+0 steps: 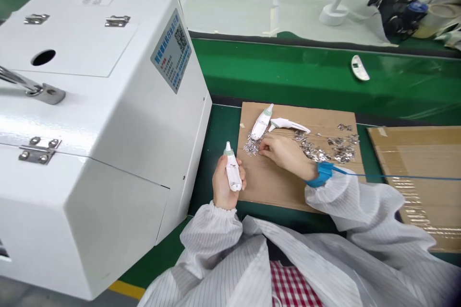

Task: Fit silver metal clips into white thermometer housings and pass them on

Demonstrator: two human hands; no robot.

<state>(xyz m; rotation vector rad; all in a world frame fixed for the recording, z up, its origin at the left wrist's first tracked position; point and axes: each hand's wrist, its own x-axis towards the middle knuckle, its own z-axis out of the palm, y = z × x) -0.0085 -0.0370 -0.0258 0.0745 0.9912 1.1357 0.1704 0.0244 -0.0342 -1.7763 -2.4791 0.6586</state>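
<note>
My left hand (220, 187) is wrapped round a white ear thermometer (233, 172), its pale green collar and narrow tip pointing away from me. On the cardboard sheet (266, 182), my right hand (279, 149) reaches to the edge of a pile of small metal pieces (251, 147). Its thumb and forefinger are pinched together, and whatever lies between them is too small to make out. Just beyond the fingers lie a second ear thermometer (261, 123) and a third one (290, 124) on its side. Larger shiny metal parts (344, 153) are scattered to the right of them.
A big white machine (144, 120) fills the left side. Another cardboard sheet (432, 153) lies at right. Across the green conveyor belt (273, 64) rests a white shell part (359, 68); a fan (334, 13) stands behind. A blue wrist-strap cord (396, 176) runs rightward.
</note>
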